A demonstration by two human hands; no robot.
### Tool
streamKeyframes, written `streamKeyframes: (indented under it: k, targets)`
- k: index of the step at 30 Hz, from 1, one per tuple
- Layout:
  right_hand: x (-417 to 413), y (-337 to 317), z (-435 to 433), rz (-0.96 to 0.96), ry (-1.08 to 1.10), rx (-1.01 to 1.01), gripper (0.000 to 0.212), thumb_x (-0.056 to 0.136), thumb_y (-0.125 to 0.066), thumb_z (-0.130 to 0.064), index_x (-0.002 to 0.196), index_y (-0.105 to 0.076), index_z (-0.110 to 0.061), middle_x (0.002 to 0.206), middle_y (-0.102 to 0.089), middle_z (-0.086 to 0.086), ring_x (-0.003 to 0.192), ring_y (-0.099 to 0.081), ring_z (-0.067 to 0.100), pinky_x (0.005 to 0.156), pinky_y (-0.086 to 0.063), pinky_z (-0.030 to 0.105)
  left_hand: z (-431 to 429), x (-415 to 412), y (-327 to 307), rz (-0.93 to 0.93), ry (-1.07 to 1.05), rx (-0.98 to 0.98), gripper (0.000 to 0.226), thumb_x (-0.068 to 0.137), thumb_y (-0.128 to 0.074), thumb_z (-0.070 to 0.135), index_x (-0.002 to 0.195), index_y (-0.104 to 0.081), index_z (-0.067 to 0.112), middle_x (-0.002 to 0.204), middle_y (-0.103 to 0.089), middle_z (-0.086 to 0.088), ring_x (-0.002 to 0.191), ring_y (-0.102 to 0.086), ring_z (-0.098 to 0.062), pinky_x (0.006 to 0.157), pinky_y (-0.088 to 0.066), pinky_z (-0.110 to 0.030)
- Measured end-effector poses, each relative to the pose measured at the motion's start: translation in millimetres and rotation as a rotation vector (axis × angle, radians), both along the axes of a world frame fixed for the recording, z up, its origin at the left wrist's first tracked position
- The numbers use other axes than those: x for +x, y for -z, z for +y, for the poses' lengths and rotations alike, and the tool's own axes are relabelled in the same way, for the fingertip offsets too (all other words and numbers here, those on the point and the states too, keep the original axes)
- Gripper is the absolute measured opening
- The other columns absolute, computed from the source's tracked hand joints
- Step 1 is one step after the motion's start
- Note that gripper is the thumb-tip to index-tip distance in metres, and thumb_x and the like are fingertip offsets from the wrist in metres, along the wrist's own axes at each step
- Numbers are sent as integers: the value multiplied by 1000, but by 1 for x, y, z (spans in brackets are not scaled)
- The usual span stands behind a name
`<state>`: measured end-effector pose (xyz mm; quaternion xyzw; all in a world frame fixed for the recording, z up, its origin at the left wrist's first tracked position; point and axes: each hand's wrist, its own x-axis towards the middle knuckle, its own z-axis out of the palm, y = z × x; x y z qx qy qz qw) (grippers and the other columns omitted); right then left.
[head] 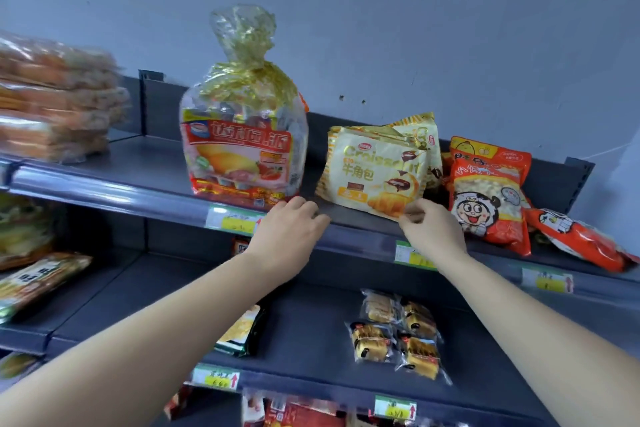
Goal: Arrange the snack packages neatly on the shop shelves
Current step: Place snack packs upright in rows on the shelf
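Croissant pack (370,170) pinched by right hand (433,229), left hand (291,229) loose — red bags (488,191) alongside.

two hands (291,230), four cake packets (372,341)

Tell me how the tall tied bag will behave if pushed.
The tall bag stands upright, so a high push would probably tip it. Its thin clear film looks soft, likely to dent. Stuffed with small packs, it probably has some weight.

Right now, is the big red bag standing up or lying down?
Standing up. The big red bag sits on its bottom on the shelf, its tied gold top pointing upward.
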<state>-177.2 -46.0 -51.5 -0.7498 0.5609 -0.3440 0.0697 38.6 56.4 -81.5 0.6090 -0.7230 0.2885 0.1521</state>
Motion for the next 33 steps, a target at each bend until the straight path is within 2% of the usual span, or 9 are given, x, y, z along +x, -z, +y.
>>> streamKeyframes:
  k: [4, 6, 8, 9, 13, 16, 18, 23, 33]
  targets:
    - [43, 24, 57, -26, -46, -162, 16, 91, -58, -24, 105, -65, -20, 103, -63, -4, 93, -60, 18, 77, -53, 36, 53, 55, 31, -2, -62, 38, 32, 48, -82, 9, 75, -67, 20, 72, -61, 1, 68, -60, -23, 51, -46, -30]
    - [72, 40, 84, -29, -76, -165, 15, 91, -59, -22, 104, -65, -20, 100, -62, -6, 91, -60, 16, 75, -52, 33, 87, 83, 45, 31, -114, 110, 28, 63, -79, 15, 88, -67, 21, 84, -63, 2, 80, -61, -21, 58, -43, -28]
    - [102, 59, 108, -8, -99, -117, 15, 90, -60, -21, 104, -66, -21, 98, -63, -7, 90, -60, 15, 73, -50, 30, 116, 117, 63, 38, -229, 194, 24, 86, -62, 18, 110, -59, 22, 105, -60, 2, 101, -55, -22, 69, -36, -28]
    - [118, 69, 118, 9, -110, -87, 15, 90, -60, -22, 104, -66, -21, 98, -64, -7, 90, -60, 14, 73, -50, 29, 132, 133, 70, 49, -275, 236, 22, 88, -60, 18, 110, -59, 22, 106, -59, 2, 103, -55, -22, 69, -36, -29]
    - [183, 107, 156, 80, -165, 21, 13, 90, -60, -25, 102, -66, -23, 98, -65, -9, 88, -58, 11, 65, -42, 25, 191, 193, 96, 82, -382, 321, 23, 62, -81, 17, 74, -62, 22, 74, -59, 4, 72, -58, -20, 51, -33, -28]
    - [233, 129, 181, 103, -215, 74, 12, 89, -60, -26, 100, -66, -25, 97, -66, -11, 85, -58, 10, 63, -43, 25, 226, 234, 114, 116, -460, 369, 15, 86, -59, 15, 100, -57, 19, 101, -57, 2, 98, -53, -21, 67, -34, -28]
    - [269, 140, 194, 104, -260, 106, 11, 88, -60, -27, 98, -66, -27, 96, -67, -12, 89, -60, 13, 69, -48, 28, 242, 260, 123, 141, -515, 382, 20, 89, -51, 12, 108, -55, 18, 109, -55, 0, 106, -50, -22, 72, -37, -29]
    - [355, 161, 211, 134, -391, 129, 11, 88, -60, -27, 98, -65, -26, 98, -66, -11, 93, -59, 15, 69, -45, 26, 266, 323, 146, 234, -606, 417, 23, 89, -53, 19, 112, -59, 21, 112, -58, 2, 110, -51, -21, 78, -51, -33]
    - [509, 210, 183, 224, -545, 201, 13, 89, -58, -28, 100, -65, -24, 104, -66, -6, 97, -59, 16, 76, -48, 28, 250, 440, 180, 268, -710, 452, 27, 95, -50, 28, 120, -55, 22, 119, -57, 2, 114, -50, -20, 84, -47, -32]
